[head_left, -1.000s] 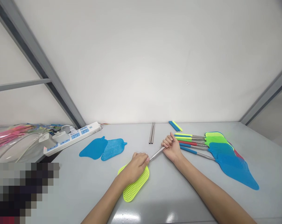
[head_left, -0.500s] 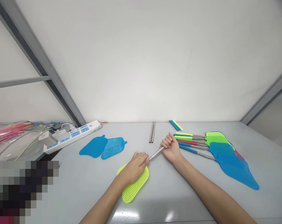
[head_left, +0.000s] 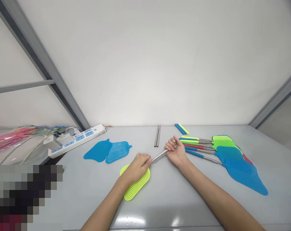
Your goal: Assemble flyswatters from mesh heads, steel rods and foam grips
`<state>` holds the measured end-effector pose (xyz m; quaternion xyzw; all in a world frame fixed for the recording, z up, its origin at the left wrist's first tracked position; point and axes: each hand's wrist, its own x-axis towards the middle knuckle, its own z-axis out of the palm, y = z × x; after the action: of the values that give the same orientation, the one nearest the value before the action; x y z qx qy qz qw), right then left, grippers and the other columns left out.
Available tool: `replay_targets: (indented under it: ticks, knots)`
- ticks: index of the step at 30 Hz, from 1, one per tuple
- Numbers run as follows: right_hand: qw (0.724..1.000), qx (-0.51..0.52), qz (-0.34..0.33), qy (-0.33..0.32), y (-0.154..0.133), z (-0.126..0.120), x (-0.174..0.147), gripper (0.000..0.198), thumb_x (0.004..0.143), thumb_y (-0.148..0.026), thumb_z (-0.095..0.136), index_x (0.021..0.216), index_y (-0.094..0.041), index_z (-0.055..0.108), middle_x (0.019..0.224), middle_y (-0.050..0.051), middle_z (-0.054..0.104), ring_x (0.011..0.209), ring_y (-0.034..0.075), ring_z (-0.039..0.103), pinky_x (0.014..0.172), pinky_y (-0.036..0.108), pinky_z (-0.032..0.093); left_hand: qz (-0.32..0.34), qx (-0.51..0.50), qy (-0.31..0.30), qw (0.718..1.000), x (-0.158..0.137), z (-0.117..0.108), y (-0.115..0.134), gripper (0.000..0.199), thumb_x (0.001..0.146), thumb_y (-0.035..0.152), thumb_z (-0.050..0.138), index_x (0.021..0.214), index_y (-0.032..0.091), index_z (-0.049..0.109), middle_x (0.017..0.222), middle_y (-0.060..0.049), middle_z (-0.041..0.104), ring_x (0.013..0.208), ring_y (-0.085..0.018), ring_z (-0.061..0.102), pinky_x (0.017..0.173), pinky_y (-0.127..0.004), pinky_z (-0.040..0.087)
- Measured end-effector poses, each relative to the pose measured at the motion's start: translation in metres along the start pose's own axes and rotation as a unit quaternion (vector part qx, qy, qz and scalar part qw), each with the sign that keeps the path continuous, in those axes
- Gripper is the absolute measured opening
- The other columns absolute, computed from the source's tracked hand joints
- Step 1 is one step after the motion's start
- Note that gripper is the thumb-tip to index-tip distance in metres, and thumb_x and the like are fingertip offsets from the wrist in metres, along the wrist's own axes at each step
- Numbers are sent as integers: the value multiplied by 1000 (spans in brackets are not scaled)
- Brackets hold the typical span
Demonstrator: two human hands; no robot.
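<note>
A yellow-green perforated fly swatter head [head_left: 137, 189] lies under my left hand [head_left: 138, 168], whose fingers are closed around its neck. From that neck a thin metal rod [head_left: 159, 155] runs up and right into my right hand [head_left: 175, 150], which is curled around its far end. The joint between rod and head is hidden by my left fingers. Just right of my right hand lie several fly swatters with metal shafts and coloured grips, among them one with a blue head [head_left: 244, 175] and one with a green head [head_left: 223, 142].
Two blue swatter heads [head_left: 97, 151] overlap on the left of the grey table [head_left: 160, 199]. Two metal tubes [head_left: 157, 136] and several coloured grips [head_left: 182, 129] lie near the wall. A white power strip [head_left: 78, 141] with plugs sits at the left edge, beside plastic-wrapped items [head_left: 15, 141].
Both hands have shifted slightly left and the swatter head has moved a little up and left with the left hand. The grip of both hands looks the same.
</note>
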<state>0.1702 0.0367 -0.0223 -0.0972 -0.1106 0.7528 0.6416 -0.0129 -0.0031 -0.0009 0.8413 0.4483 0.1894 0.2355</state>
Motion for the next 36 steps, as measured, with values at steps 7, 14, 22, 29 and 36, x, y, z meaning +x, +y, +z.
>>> replay_targets:
  ticks: [7, 14, 22, 29, 36]
  knots:
    - [999, -30, -8, -13, -3, -2, 2, 22, 77, -26, 45, 59, -18, 38, 47, -7, 26, 40, 7, 31, 43, 22, 33, -20, -40, 94, 995, 6, -8, -10, 38, 85, 36, 22, 76, 18, 55, 77, -2, 54, 80, -15, 48, 75, -28, 35]
    - [999, -2, -45, -23, -21, -5, 7, 20, 77, -22, 45, 58, -18, 38, 46, -7, 26, 40, 7, 30, 44, 22, 33, -112, -84, 238, 961, 10, -14, -38, 36, 82, 40, 32, 102, 21, 55, 122, -6, 41, 117, -19, 30, 97, -33, 20]
    - [996, -5, -90, -18, -30, -2, 8, 24, 77, -20, 43, 54, -18, 35, 46, -6, 24, 39, 7, 30, 46, 24, 33, -229, -372, 300, 848, 15, -15, -35, 44, 72, 44, 50, 109, 22, 44, 106, -6, 51, 90, -17, 53, 76, -29, 42]
    - [993, -23, -112, -7, -33, -3, 9, 24, 77, -21, 42, 54, -18, 35, 46, -6, 23, 39, 7, 30, 46, 25, 33, -283, -584, 213, 731, 13, -12, -27, 35, 68, 28, 59, 101, 20, 49, 83, -4, 60, 70, -16, 61, 60, -26, 48]
    - [994, -10, -110, -11, -34, -1, 8, 25, 77, -21, 42, 53, -17, 35, 45, -6, 23, 39, 7, 28, 45, 23, 32, -270, -636, 155, 706, 12, -11, -20, 30, 69, 26, 59, 96, 16, 54, 92, -9, 62, 79, -21, 61, 67, -30, 50]
